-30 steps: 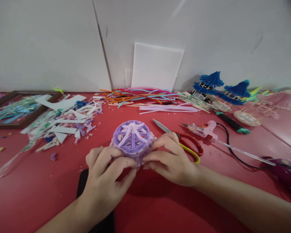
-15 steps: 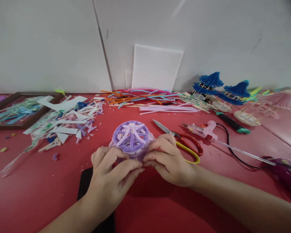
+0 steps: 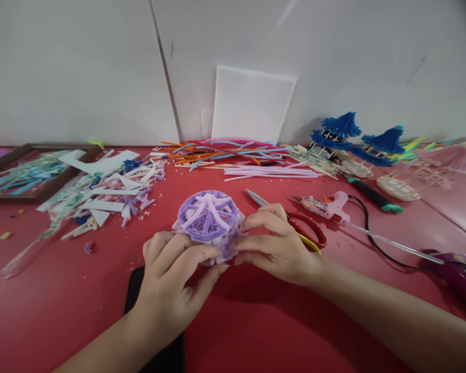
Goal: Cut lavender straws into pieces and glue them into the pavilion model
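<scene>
A flat black object (image 3: 171, 357) is lying beneath the left hand (image 3: 174, 274), whose fingers are grasping a round, spoked purple craft piece (image 3: 208, 220) over the red tabletop (image 3: 241, 326); the right hand (image 3: 279, 248) is pinching its right side, partly covering red-and-yellow-handled metal scissors (image 3: 312, 228).

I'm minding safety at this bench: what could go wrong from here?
The purple model could bend if the left hand and right hand squeeze its openwork too hard. The right hand might knock the scissors partly behind it. The glue gun nearby might burn skin if hot, which I cannot tell.
</scene>
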The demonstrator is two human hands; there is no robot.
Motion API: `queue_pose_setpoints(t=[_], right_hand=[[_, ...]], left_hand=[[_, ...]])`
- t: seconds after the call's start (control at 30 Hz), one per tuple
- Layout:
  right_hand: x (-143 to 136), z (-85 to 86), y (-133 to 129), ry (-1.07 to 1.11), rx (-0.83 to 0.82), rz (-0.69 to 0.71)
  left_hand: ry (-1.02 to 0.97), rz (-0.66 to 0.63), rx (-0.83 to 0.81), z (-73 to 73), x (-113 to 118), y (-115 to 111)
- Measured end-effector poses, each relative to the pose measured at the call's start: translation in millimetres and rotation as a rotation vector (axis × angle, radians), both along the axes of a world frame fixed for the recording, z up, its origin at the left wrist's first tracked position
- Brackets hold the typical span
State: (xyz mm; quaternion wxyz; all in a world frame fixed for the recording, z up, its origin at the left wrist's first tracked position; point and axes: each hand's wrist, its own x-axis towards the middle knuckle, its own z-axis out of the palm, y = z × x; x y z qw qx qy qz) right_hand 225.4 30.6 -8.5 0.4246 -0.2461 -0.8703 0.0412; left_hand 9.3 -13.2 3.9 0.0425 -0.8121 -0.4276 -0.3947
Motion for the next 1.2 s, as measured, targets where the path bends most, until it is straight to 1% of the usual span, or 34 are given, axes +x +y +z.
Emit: queue_pose_setpoints(t=[0.1, 0.17, 0.3, 0.43, 0.53, 0.63, 0.73, 0.83, 0.97, 1.07, 1.2], right_hand=[[-4, -1.3, -1, 0.014, 0.018, -0.008], [-7, -1.8, -3, 0.035, -0.004, -0.009], [-11, -0.7, -4, 0.079, -0.130, -0.014], [-14, 3.6, -7, 0.069, -0.266, -0.051], [-17, 5.8, -10, 0.058, -0.306, -0.081], [-17, 5.0, -10, 0.055, -0.283, -0.065], [-13, 2.3, -5, 0.038, -0.185, -0.015], [-7, 0.1, 0, 0.029, -0.093, -0.005], [-3, -0.4, 0, 0.049, -0.037, 0.017], [-5, 0.3, -3, 0.079, -0.065, 0.033], [-9, 2.5, -7, 0.107, -0.174, 0.009]], left_hand=[[0.000, 0.014, 0.018, -2.8, -1, 1], [-0.004, 0.019, 0.022, -4.4, -1, 1], [-0.022, 0.034, 0.025, -5.3, -1, 0], [-0.030, 0.046, 0.035, -5.3, 1, 0], [-0.029, 0.045, 0.041, -6.1, 1, 1], [-0.027, 0.026, 0.029, -6.2, 0, 2], [-0.020, -0.019, -0.024, -4.4, -2, 5], [-0.021, -0.083, -0.057, -2.1, -5, 9], [-0.037, -0.119, -0.081, -1.2, -6, 11], [-0.024, -0.111, -0.067, -2.7, -5, 9], [-0.039, -0.082, -0.016, -6.0, -4, 9]])
